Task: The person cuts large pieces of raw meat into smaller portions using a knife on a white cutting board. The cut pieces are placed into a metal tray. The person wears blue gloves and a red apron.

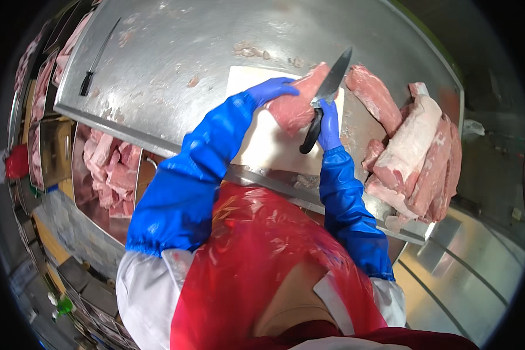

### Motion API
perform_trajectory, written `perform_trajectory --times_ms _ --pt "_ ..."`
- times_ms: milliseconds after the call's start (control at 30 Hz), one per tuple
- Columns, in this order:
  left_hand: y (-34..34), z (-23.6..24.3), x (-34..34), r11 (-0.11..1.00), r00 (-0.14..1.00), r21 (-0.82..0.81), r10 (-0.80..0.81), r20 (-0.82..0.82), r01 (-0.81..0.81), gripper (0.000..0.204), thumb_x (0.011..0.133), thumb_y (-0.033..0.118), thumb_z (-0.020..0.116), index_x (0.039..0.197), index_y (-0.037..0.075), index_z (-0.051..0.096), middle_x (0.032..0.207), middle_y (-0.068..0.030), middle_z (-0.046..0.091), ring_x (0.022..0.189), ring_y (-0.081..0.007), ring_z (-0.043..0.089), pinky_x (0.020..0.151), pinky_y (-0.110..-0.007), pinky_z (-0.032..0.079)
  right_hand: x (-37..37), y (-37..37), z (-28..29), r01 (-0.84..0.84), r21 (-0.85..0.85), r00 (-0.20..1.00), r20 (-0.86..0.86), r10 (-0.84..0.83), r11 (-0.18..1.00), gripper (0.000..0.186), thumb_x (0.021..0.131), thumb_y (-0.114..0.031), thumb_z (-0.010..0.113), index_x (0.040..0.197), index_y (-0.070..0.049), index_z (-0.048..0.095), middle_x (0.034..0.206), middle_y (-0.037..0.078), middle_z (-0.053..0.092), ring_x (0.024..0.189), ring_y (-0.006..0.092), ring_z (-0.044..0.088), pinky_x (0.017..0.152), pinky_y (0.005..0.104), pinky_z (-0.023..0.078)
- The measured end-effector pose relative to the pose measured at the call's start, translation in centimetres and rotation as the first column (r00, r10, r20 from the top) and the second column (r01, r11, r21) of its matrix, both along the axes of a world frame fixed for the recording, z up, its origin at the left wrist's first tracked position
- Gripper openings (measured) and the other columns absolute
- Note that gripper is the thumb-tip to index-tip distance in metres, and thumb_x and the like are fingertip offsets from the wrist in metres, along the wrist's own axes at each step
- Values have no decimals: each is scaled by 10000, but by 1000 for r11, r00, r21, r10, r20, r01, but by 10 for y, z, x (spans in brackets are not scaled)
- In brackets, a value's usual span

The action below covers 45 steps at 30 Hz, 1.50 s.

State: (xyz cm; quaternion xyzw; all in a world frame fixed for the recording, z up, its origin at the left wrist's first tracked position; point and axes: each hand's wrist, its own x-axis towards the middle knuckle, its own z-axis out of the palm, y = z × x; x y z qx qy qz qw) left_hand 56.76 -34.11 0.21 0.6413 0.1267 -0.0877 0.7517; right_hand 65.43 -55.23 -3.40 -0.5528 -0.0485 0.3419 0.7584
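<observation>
Stainless steel covers the whole desk [175,46], scratched and smeared with small scraps of meat. At its far left edge lies a long narrow knife with a dark handle [97,58], well apart from the work. Below that edge a metal bin [79,175] holds a heap of pink meat pieces [112,169], and further trays of meat [41,93] run along the left side.

Near the middle of the desk sits a white cutting board [262,146]. The person's left hand [271,89], in a blue glove with a long blue sleeve cover, lies flat on the upper left end of a pink slab of meat [294,105] that rests on the board; its fingers are stretched over the meat and press it down rather than closing around it. The right hand [329,125], gloved the same way, has its fingers wrapped tight around the black handle of a chef's knife [328,96]. The dark blade points up and away from the person, lying against the right side of the slab.

Just right of the board another long cut of meat [372,96] lies on the steel. Beyond it, at the right end of the desk, several large pale-and-pink cuts [417,157] are stacked touching one another. A red plastic apron [256,256] over white clothing fills the foreground.
</observation>
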Motion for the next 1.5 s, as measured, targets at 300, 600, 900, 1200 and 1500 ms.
perform_trajectory --times_ms 300,600,900,1200,1500 --pt "4 -5 -220 519 862 -691 363 -354 -503 592 919 259 608 1417 4 417 1326 -166 563 1209 -260 556 1054 -393 428 -128 69 107 -514 -105 848 86 523 851 399 973 -188 523 1317 5 471 1228 112 590 1037 196 611 814 325 534" --pt "95 42 -561 42 90 -625 995 -45 -779 612 809 275 636 1338 -3 501 1241 -153 613 1125 -296 596 1023 -432 462 -293 229 132 -808 25 584 169 794 589 375 990 -187 471 1288 39 442 1194 205 595 921 306 680 705 385 612" --pt "7 227 -724 -429 -401 -35 809 429 -903 611 824 248 696 1356 31 486 1268 -121 598 1156 -261 585 1027 -399 449 -291 230 101 -834 -65 539 127 833 549 325 993 -212 479 1255 -20 468 1081 176 629 870 295 682 670 384 598" --pt "-12 18 -661 -316 -219 -636 949 -228 -705 678 766 228 671 1379 25 466 1255 -150 602 1120 -302 598 1015 -418 467 -323 234 92 -836 -220 503 58 862 503 312 985 -225 501 1213 -11 498 1024 147 634 825 259 684 644 345 574" --pt "48 107 -718 81 84 41 994 67 -996 764 726 139 686 1430 13 419 1288 -102 594 1145 -229 577 1017 -352 439 -290 230 76 -767 -297 568 99 817 569 285 978 -204 497 1191 -14 503 984 121 626 796 248 676 646 344 564"
